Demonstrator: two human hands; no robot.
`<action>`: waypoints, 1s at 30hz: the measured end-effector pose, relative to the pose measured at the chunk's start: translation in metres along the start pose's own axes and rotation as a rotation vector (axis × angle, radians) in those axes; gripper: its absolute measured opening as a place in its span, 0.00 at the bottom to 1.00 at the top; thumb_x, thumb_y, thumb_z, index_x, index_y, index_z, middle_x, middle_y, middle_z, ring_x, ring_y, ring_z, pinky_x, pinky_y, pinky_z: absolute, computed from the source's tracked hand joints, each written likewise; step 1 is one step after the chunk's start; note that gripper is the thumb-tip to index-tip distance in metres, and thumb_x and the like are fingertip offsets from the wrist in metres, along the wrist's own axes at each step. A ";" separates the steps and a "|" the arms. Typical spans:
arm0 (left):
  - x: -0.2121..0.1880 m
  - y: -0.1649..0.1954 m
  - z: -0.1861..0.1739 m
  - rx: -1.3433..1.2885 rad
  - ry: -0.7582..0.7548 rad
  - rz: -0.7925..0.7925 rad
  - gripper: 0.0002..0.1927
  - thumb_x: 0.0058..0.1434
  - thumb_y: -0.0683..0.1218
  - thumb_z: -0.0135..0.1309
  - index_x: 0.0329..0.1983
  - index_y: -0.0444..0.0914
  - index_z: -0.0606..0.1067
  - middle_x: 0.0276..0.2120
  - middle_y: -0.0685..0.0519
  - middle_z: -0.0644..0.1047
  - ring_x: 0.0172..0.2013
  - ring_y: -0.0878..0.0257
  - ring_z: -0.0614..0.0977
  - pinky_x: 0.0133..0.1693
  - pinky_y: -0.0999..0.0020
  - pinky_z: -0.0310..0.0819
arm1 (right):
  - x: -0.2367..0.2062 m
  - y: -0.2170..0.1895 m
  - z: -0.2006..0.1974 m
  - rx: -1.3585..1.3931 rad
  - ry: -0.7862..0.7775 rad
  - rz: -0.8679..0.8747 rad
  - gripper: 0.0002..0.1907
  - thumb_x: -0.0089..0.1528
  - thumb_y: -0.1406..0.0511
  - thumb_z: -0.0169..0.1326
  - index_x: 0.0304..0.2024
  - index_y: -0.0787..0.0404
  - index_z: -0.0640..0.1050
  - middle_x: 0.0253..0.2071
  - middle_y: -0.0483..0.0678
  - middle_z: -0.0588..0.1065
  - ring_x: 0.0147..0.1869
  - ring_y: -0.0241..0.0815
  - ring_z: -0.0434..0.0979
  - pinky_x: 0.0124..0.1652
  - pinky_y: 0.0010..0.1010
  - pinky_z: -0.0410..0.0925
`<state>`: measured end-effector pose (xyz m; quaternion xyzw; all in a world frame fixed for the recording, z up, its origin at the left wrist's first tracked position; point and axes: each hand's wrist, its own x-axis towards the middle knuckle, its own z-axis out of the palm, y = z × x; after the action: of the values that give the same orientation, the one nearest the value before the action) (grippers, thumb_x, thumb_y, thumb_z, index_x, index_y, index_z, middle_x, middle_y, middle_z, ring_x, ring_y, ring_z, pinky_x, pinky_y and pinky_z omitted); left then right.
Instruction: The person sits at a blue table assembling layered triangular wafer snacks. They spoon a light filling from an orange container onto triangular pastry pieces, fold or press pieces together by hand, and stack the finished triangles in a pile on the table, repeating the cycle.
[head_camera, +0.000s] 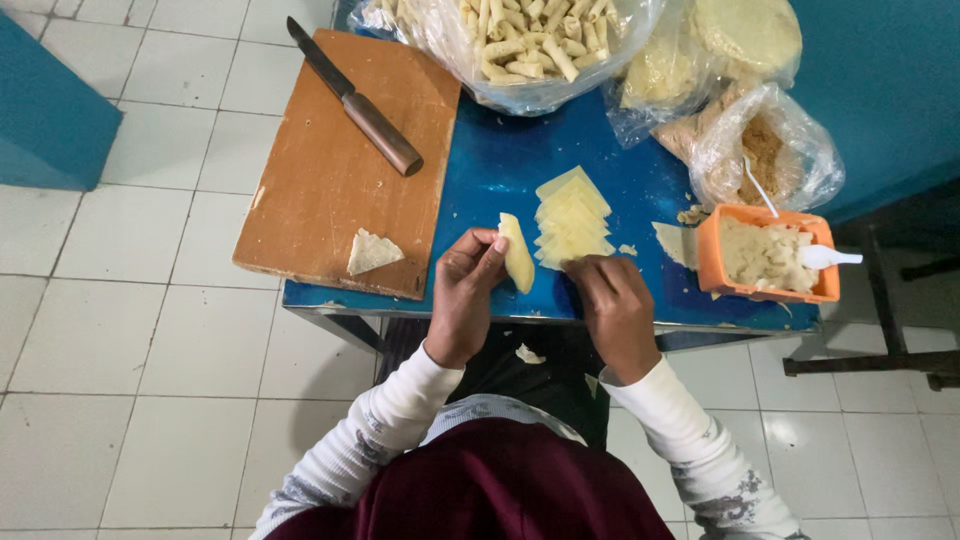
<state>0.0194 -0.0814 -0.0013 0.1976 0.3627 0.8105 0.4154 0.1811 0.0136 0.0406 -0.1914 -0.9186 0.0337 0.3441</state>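
The left hand (464, 300) holds a pale yellow, folded piece of thin dough (517, 254) upright between thumb and fingertips, just above the near part of the small blue-topped table (500, 170). The grasp is a light pinch along the dough's left edge. The right hand (616, 310) rests palm down, its fingertips touching the near edge of a fanned stack of pale yellow square dough sheets (572, 218) that lies on the blue surface just to the right of the held piece; the fingers are curled, and whether they pinch a sheet or only press on it is hard to tell from this angle.

To the right of the stack stands an orange rectangular plastic tub (710, 262) filled with a whitish chopped filling, with a white plastic spoon (826, 257) lying across its right rim. Left of the hands, a brown wooden cutting board (340, 170) overhangs the table's left edge; a torn triangular scrap of dough (371, 251) lies near its front corner, and a long knife with a brown cylindrical handle (352, 100) lies diagonally across its far part. At the far side of the table sit clear plastic bags: one full of finished pale rolls (520, 40), another holding brownish crumbs (765, 150). The floor is white tile (120, 330).
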 end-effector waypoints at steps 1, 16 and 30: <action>0.001 -0.002 0.000 -0.001 -0.009 0.009 0.06 0.71 0.44 0.54 0.44 0.35 0.74 0.37 0.56 0.78 0.37 0.71 0.77 0.43 0.73 0.73 | 0.002 -0.002 -0.001 0.008 -0.003 0.005 0.11 0.59 0.74 0.61 0.45 0.62 0.82 0.42 0.49 0.76 0.45 0.50 0.76 0.44 0.38 0.70; -0.001 -0.006 0.007 0.063 -0.082 0.017 0.09 0.69 0.45 0.54 0.41 0.33 0.77 0.44 0.54 0.76 0.45 0.67 0.80 0.50 0.68 0.78 | 0.021 -0.018 0.008 0.557 -0.036 0.399 0.05 0.66 0.69 0.60 0.43 0.64 0.80 0.36 0.46 0.80 0.36 0.31 0.80 0.37 0.23 0.71; 0.004 -0.010 0.009 0.282 -0.096 -0.004 0.06 0.68 0.41 0.57 0.42 0.33 0.73 0.33 0.55 0.78 0.33 0.72 0.76 0.35 0.77 0.69 | 0.003 0.021 0.019 1.298 -0.217 0.755 0.09 0.69 0.67 0.56 0.45 0.68 0.81 0.41 0.44 0.79 0.45 0.29 0.75 0.47 0.22 0.68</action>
<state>0.0279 -0.0709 -0.0026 0.2916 0.4531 0.7403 0.4019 0.1743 0.0353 0.0240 -0.2478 -0.6151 0.7016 0.2607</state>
